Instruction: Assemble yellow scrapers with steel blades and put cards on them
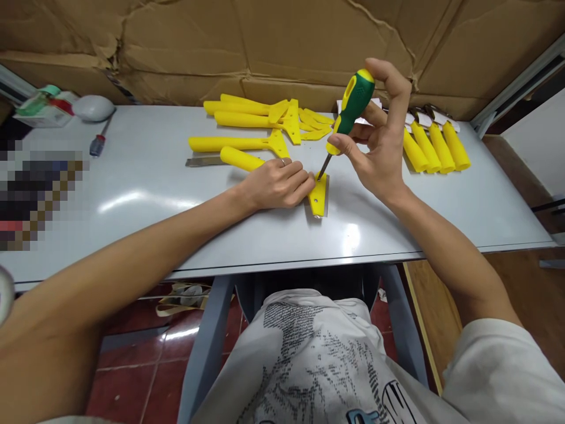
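A yellow scraper lies on the table with its wide head toward the right and a thin metal blade along its edge. My left hand is wrapped over the scraper's neck and presses it down. My right hand grips a green and yellow screwdriver, tilted, its tip touching the upper screw on the scraper's head. A second screw shows lower on the head. Behind my left hand lie another yellow scraper handle and a flat metal strip.
Several yellow scraper handles and small yellow plates lie at the back. Several scrapers with white-wrapped heads stand in a row at the right. Another screwdriver, a white rounded object and a box sit left. Cardboard lines the back.
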`<act>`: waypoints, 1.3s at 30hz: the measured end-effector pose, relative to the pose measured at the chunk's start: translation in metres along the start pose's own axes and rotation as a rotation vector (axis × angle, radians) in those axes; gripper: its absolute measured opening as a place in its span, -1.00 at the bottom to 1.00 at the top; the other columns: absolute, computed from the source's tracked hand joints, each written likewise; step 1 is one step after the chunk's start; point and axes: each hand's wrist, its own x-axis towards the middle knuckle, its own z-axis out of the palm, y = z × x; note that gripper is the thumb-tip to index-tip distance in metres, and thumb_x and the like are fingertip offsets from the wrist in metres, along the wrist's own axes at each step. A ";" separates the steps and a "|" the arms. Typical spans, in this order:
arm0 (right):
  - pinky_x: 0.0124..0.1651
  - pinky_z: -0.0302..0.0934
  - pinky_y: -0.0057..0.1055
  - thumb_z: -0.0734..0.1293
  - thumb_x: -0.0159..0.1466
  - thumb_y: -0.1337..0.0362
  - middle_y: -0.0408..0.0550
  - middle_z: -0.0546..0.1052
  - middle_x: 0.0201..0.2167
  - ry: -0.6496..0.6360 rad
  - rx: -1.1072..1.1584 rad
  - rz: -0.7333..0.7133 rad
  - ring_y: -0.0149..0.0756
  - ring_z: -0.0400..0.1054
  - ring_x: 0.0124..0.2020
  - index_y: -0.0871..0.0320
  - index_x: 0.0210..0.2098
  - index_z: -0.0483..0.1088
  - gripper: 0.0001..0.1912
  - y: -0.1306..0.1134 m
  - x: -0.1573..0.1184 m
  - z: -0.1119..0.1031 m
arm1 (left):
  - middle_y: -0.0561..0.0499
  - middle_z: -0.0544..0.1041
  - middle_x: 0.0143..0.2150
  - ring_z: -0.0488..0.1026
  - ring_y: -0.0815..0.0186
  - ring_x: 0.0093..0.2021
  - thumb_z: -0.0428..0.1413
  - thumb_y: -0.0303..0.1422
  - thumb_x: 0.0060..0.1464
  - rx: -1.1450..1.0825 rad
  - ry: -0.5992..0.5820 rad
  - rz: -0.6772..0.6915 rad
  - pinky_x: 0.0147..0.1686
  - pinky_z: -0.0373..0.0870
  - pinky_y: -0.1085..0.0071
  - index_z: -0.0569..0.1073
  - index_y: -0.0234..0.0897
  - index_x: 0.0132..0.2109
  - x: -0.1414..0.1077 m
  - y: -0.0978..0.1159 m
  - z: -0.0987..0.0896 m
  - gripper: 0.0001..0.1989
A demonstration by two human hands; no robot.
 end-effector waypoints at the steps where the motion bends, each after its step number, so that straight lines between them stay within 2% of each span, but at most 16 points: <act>1: -0.17 0.65 -0.19 0.40 0.40 -0.50 -0.29 0.32 0.58 -0.030 -0.031 0.000 -0.19 0.57 -0.01 -0.54 0.47 0.22 -0.24 -0.001 0.001 0.000 | 0.06 0.43 -0.46 0.36 0.29 -0.42 0.07 -0.64 0.52 -0.001 0.003 0.001 -0.46 0.16 0.31 0.55 -0.29 -0.26 0.000 0.000 0.000 -0.66; 4: -0.14 0.64 -0.15 0.26 0.44 -0.55 -0.28 0.29 0.66 -0.142 -0.075 -0.056 -0.20 0.56 -0.11 -0.50 0.54 0.18 -0.20 -0.002 0.004 -0.002 | 0.06 0.41 -0.47 0.35 0.29 -0.42 0.08 -0.64 0.53 -0.013 0.013 -0.002 -0.48 0.16 0.30 0.55 -0.30 -0.27 0.001 0.001 0.001 -0.65; 7: -0.07 0.66 -0.10 0.24 0.49 -0.49 -0.29 0.20 0.74 -0.208 -0.049 -0.077 -0.19 0.56 -0.12 -0.51 0.58 0.16 -0.24 -0.001 0.005 -0.002 | 0.05 0.41 -0.47 0.36 0.27 -0.41 0.06 -0.63 0.54 -0.034 0.010 -0.023 -0.47 0.14 0.29 0.53 -0.29 -0.28 0.001 0.002 0.002 -0.64; 11: -0.05 0.68 -0.15 0.30 0.47 -0.50 -0.22 0.20 0.74 -0.177 -0.011 -0.059 -0.13 0.58 -0.02 -0.45 0.57 0.18 -0.20 -0.008 0.004 0.000 | 0.04 0.41 -0.47 0.35 0.25 -0.39 0.05 -0.64 0.53 -0.042 0.007 -0.035 -0.47 0.09 0.27 0.53 -0.29 -0.28 0.000 0.004 0.003 -0.63; 16: -0.01 0.70 -0.20 0.35 0.48 -0.45 -0.08 0.38 0.54 -0.100 0.095 -0.070 -0.12 0.57 0.14 -0.35 0.45 0.29 -0.30 -0.012 0.005 0.003 | 0.04 0.38 -0.48 0.33 0.27 -0.41 0.05 -0.66 0.53 -0.028 0.018 -0.020 -0.49 0.10 0.29 0.52 -0.30 -0.32 0.002 0.002 0.002 -0.61; 19: -0.06 0.67 -0.25 0.41 0.41 -0.49 -0.08 0.45 0.45 -0.058 0.033 -0.043 -0.11 0.60 0.14 -0.37 0.45 0.27 -0.22 -0.006 0.007 0.001 | 0.06 0.37 -0.49 0.32 0.29 -0.43 0.06 -0.67 0.51 -0.021 0.011 -0.008 -0.49 0.11 0.30 0.52 -0.31 -0.32 0.002 0.001 0.001 -0.61; 21: -0.05 0.65 -0.26 0.36 0.43 -0.52 -0.07 0.51 0.40 -0.068 -0.023 -0.036 -0.09 0.60 0.14 -0.35 0.48 0.28 -0.21 -0.006 0.008 -0.002 | 0.07 0.37 -0.49 0.33 0.30 -0.43 0.06 -0.65 0.53 -0.018 0.009 -0.005 -0.50 0.10 0.31 0.54 -0.31 -0.30 0.001 0.000 0.001 -0.62; 24: 0.05 0.68 -0.20 0.32 0.41 -0.57 -0.09 0.51 0.42 -0.090 -0.083 0.050 -0.03 0.59 0.19 -0.36 0.45 0.35 -0.20 -0.015 0.010 -0.007 | 0.07 0.38 -0.48 0.34 0.30 -0.43 0.05 -0.63 0.56 -0.031 0.005 -0.008 -0.50 0.11 0.32 0.56 -0.32 -0.25 -0.001 0.000 0.001 -0.64; 26: 0.12 0.70 -0.12 0.39 0.33 -0.59 -0.12 0.51 0.42 -0.069 -0.072 0.154 0.02 0.58 0.24 -0.38 0.38 0.41 -0.19 -0.022 0.010 -0.010 | 0.06 0.39 -0.48 0.34 0.29 -0.43 0.06 -0.62 0.55 -0.048 -0.004 -0.012 -0.50 0.11 0.30 0.56 -0.32 -0.24 -0.002 0.000 0.002 -0.66; 28: 0.16 0.70 -0.04 0.50 0.22 -0.60 -0.11 0.55 0.32 -0.036 -0.026 0.227 0.05 0.58 0.24 -0.37 0.32 0.41 -0.15 -0.024 0.010 -0.010 | 0.06 0.39 -0.48 0.35 0.27 -0.43 0.06 -0.61 0.54 -0.062 -0.022 -0.021 -0.50 0.09 0.28 0.55 -0.29 -0.22 -0.004 0.001 0.002 -0.68; 30: 0.16 0.70 0.03 0.56 0.11 -0.62 -0.10 0.57 0.17 -0.008 0.015 0.240 0.06 0.60 0.20 -0.35 0.28 0.40 -0.07 -0.022 0.010 -0.010 | 0.06 0.40 -0.48 0.36 0.26 -0.43 0.05 -0.61 0.53 -0.067 -0.034 -0.026 -0.49 0.09 0.27 0.55 -0.27 -0.21 -0.005 0.001 0.003 -0.69; 33: 0.13 0.68 0.03 0.48 0.13 -0.69 -0.09 0.57 0.05 0.002 0.015 0.200 0.03 0.60 0.12 -0.32 0.29 0.41 -0.05 -0.017 0.011 -0.009 | 0.05 0.41 -0.48 0.36 0.26 -0.42 0.07 -0.62 0.53 -0.062 -0.015 -0.017 -0.49 0.10 0.28 0.56 -0.29 -0.22 -0.004 0.001 0.003 -0.68; 36: 0.14 0.68 0.01 0.31 0.29 -0.69 -0.05 0.58 0.11 -0.054 -0.015 0.179 0.02 0.59 0.13 -0.30 0.36 0.44 -0.09 -0.018 0.014 -0.011 | 0.05 0.39 -0.48 0.34 0.27 -0.42 0.07 -0.63 0.54 -0.055 -0.001 -0.008 -0.51 0.09 0.30 0.53 -0.28 -0.27 -0.001 0.000 0.001 -0.65; 39: 0.21 0.68 0.02 0.32 0.27 -0.69 -0.06 0.58 0.21 -0.069 0.014 0.152 0.04 0.59 0.21 -0.30 0.32 0.44 -0.11 -0.020 0.016 -0.011 | 0.06 0.40 -0.48 0.33 0.29 -0.43 0.08 -0.62 0.55 -0.047 -0.009 0.017 -0.50 0.13 0.33 0.53 -0.27 -0.26 0.001 -0.003 -0.002 -0.65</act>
